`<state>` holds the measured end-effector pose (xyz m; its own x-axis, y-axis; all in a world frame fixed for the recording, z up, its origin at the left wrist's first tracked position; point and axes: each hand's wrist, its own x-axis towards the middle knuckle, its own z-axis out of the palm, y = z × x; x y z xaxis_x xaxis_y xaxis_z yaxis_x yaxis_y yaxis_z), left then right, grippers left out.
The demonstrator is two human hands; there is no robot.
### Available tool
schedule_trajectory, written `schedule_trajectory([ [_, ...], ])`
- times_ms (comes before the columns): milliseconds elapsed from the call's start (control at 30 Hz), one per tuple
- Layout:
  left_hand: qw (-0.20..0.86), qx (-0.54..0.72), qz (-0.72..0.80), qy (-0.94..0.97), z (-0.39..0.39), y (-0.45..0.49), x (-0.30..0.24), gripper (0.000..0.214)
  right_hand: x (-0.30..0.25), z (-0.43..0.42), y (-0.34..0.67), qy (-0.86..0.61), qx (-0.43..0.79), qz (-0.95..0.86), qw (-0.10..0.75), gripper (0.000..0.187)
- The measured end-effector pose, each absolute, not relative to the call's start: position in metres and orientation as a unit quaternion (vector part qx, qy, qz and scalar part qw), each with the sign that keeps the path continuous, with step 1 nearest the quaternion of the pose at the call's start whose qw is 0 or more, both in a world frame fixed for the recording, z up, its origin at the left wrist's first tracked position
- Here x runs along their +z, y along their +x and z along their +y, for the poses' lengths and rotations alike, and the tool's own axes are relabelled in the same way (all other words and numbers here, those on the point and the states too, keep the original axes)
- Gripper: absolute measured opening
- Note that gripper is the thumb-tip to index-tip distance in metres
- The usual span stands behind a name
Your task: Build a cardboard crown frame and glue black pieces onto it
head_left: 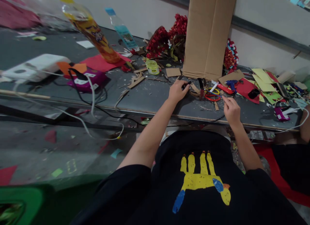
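Observation:
My left hand (178,90) is over the worktable, its fingers closed around a small dark piece (186,86) that they mostly cover. My right hand (232,110), above the table's front edge, pinches the end of a thin blue stick (218,95) pointing left toward the other hand. Between my hands lie scissors with red and yellow handles (212,97) and a curled brown strip (194,90). Just beyond my right hand are a red-handled tool (225,88) and a blue glue gun (232,85).
A tall cardboard sheet (208,34) stands behind my hands. On the left are a yellow-capped bottle (93,33), a blue-capped bottle (124,33) and a white power strip (36,66) with cables. Paper sheets (263,81) lie right. Another person's arm (304,125) shows at the right edge.

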<state>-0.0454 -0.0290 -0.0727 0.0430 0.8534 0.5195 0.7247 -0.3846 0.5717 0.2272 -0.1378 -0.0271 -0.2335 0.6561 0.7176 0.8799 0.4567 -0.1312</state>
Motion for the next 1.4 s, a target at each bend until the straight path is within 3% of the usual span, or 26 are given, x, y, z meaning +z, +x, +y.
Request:
schedule_trajectory([
  [767, 0.082, 0.420, 0.555, 0.713, -0.031, -0.045, -0.072, 0.030, -0.032, -0.138, 0.240, -0.529, -0.163, -0.751, 0.361, 0.037],
  [1200, 0.118, 0.425, 0.547, 0.712, -0.029, -0.047, -0.077, 0.034, -0.041, -0.144, 0.240, -0.530, -0.113, -0.724, 0.427, 0.033],
  [1400, 0.208, 0.537, 0.519, 0.632, -0.050, -0.054, -0.078, 0.039, -0.048, -0.147, 0.236, -0.545, 0.000, -0.677, 0.494, 0.032],
])
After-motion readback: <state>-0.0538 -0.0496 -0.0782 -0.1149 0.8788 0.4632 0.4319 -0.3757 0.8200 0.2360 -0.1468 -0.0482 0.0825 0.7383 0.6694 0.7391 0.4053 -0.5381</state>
